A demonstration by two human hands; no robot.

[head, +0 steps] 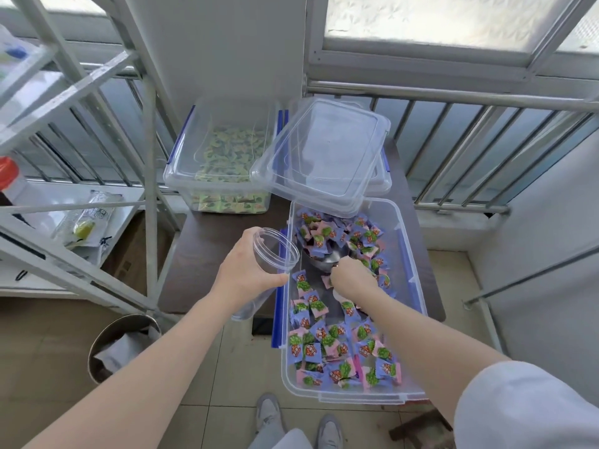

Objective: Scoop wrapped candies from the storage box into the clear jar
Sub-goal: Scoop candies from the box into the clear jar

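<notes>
A clear storage box [409,254] with blue clips stands on the dark table, holding many purple, pink and green wrapped candies [327,346]. My right hand [351,277] is inside the box, shut on the handle of a metal scoop [324,258] that carries several candies. My left hand [249,270] grips an empty clear jar [275,251], tilted with its open mouth toward the box, just left of the box's rim. The jar's lower part is partly hidden by my hand.
A second clear box [181,176] of green and yellow candies sits behind on the table [201,254]. Clear lids [324,157] rest stacked across the boxes. A metal shelf rack [97,196] stands left, a bin [120,345] on the floor, window railings [470,147] behind.
</notes>
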